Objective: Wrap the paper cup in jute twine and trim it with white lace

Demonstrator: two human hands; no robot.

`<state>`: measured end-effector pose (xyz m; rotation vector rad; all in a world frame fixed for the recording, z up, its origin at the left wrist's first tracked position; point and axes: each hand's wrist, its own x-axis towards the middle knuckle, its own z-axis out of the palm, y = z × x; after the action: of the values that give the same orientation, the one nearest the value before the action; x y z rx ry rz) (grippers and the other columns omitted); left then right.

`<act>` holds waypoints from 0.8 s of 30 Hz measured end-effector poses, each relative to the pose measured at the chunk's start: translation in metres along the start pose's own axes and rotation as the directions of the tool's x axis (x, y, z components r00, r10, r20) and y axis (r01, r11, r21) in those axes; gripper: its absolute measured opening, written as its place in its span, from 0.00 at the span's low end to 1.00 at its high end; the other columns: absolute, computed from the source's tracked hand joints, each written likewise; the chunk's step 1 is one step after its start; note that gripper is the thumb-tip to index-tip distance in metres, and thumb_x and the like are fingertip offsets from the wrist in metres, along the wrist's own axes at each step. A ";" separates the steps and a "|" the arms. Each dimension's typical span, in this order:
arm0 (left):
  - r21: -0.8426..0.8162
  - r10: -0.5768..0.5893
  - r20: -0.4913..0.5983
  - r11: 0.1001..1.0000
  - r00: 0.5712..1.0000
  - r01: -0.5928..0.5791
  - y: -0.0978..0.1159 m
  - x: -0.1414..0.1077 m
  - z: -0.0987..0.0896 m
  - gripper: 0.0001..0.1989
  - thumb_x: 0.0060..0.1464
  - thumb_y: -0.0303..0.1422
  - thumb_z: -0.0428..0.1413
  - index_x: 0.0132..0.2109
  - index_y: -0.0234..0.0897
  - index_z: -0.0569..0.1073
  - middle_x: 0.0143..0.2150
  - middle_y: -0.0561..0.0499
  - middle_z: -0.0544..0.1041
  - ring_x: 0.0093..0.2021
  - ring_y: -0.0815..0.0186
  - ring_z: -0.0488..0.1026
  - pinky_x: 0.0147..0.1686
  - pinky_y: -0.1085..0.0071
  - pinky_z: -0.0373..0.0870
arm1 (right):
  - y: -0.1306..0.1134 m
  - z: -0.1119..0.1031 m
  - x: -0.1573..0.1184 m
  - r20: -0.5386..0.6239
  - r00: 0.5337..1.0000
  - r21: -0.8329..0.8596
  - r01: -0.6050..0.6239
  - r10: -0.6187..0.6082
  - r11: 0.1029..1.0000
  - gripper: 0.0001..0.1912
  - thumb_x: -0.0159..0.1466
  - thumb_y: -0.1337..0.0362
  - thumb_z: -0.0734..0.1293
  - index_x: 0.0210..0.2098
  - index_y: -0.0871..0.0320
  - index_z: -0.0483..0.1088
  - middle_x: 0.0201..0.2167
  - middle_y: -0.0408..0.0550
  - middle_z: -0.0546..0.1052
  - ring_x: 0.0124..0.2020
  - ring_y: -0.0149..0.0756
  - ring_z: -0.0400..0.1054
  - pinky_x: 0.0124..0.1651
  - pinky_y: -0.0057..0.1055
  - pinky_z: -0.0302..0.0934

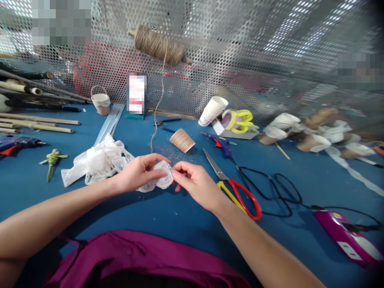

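White lace ribbon (163,180) is gathered between my two hands, just above the blue tabletop. My left hand (139,172) is closed around it, thumb across the lace. At its right edge, the fingertips of my right hand (190,178) pinch the lace. A loose heap of the same lace (100,162) lies left of my left hand. Beyond my hands, a twine-wrapped cup (182,140) lies tipped on its side. Scissors (231,182) with red and yellow handles rest partly behind my right forearm.
A blue glue gun (220,144) trails a black cord to a purple power strip (345,236) at right. A twine spool (159,46) hangs on the perforated metal screen. Bamboo sticks (39,124) lie left; a small basket (101,102) and white paper cup (213,110) stand behind.
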<state>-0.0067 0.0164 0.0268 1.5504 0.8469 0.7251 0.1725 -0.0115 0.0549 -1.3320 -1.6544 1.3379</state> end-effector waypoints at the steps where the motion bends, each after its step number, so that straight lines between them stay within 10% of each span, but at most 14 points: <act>1: 0.029 0.014 -0.021 0.999 1.000 -0.014 0.000 0.000 -0.001 0.13 0.50 0.36 0.55 0.41 0.32 0.70 0.28 0.53 0.73 0.26 0.72 0.67 0.27 0.76 0.64 | 0.001 -0.001 -0.001 -0.022 1.000 0.048 0.016 -0.015 0.999 0.07 0.58 0.63 0.64 0.26 0.59 0.68 0.22 0.41 0.71 0.23 0.26 0.65 0.29 0.26 0.62; 12: 0.336 0.008 -0.216 0.939 0.976 0.066 0.031 0.002 -0.039 0.13 0.51 0.34 0.50 0.37 0.31 0.75 0.27 0.50 0.75 0.24 0.72 0.68 0.25 0.77 0.64 | 0.004 -0.012 -0.009 -0.267 0.957 0.604 0.074 0.114 0.794 0.08 0.50 0.63 0.71 0.22 0.58 0.67 0.25 0.44 0.78 0.31 0.34 0.72 0.36 0.33 0.68; 19: 0.912 0.207 -0.378 0.252 0.903 0.324 0.052 -0.016 -0.110 0.06 0.47 0.30 0.53 0.33 0.36 0.75 0.24 0.51 0.71 0.34 0.62 0.68 0.38 0.67 0.62 | 0.008 -0.028 -0.016 -0.357 0.929 0.586 0.137 0.102 0.798 0.06 0.54 0.64 0.67 0.24 0.56 0.65 0.26 0.41 0.78 0.32 0.34 0.74 0.38 0.37 0.70; 22: 0.944 0.283 -0.313 0.194 0.907 0.265 0.051 -0.021 -0.103 0.13 0.49 0.32 0.55 0.43 0.35 0.73 0.44 0.41 0.73 0.48 0.48 0.65 0.48 0.53 0.58 | 0.005 -0.029 -0.017 -0.351 0.933 0.581 0.151 0.079 0.800 0.05 0.55 0.65 0.67 0.25 0.55 0.65 0.26 0.41 0.78 0.33 0.34 0.74 0.38 0.37 0.70; 24: 0.946 0.312 -0.177 0.316 0.934 0.074 0.050 -0.020 -0.079 0.17 0.54 0.34 0.52 0.50 0.35 0.70 0.51 0.42 0.71 0.53 0.50 0.63 0.53 0.54 0.56 | -0.002 -0.026 -0.018 -0.317 0.947 0.573 0.147 0.053 0.806 0.04 0.55 0.65 0.67 0.26 0.55 0.65 0.27 0.41 0.78 0.35 0.35 0.74 0.38 0.37 0.70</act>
<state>-0.0765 0.0391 0.0871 2.6440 1.6229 0.5987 0.2005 -0.0204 0.0668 -1.0416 -0.9239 1.3661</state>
